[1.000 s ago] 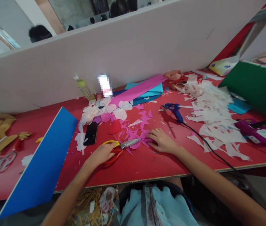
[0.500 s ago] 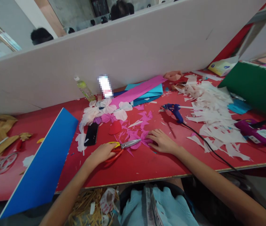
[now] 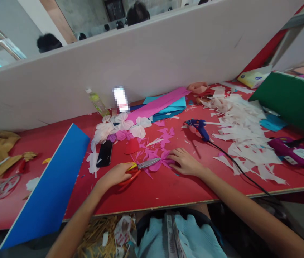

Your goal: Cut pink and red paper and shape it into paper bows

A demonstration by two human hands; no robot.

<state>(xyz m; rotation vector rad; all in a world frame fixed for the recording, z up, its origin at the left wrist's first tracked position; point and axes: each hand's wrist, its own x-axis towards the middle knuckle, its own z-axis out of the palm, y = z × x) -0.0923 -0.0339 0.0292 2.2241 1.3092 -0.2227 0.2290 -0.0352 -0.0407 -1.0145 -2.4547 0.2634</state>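
Note:
My left hand [image 3: 115, 174] is closed around the handles of a pair of scissors [image 3: 148, 163], one handle yellow and one orange-red. The silver blades point right and lie against a pink paper flower [image 3: 162, 161] on the red table. From the right, my right hand [image 3: 185, 161] grips the flower's edge, fingers bent over it and partly hiding it. Pink paper scraps [image 3: 165, 136] are scattered just beyond the flower. A black phone [image 3: 105, 153] lies left of the scissors, beside white paper flowers [image 3: 123, 122].
A blue glue gun [image 3: 199, 128] with a black cord rests right of centre, near heaped white paper strips [image 3: 245, 122]. A blue board [image 3: 47, 190] leans at left; a green board [image 3: 294, 100] stands at right. Behind are a bottle [image 3: 97, 103], folded paper [image 3: 168, 104] and a partition [image 3: 141, 57].
The scissors have shifted very slightly left along with my left hand. My right hand stays at the flower.

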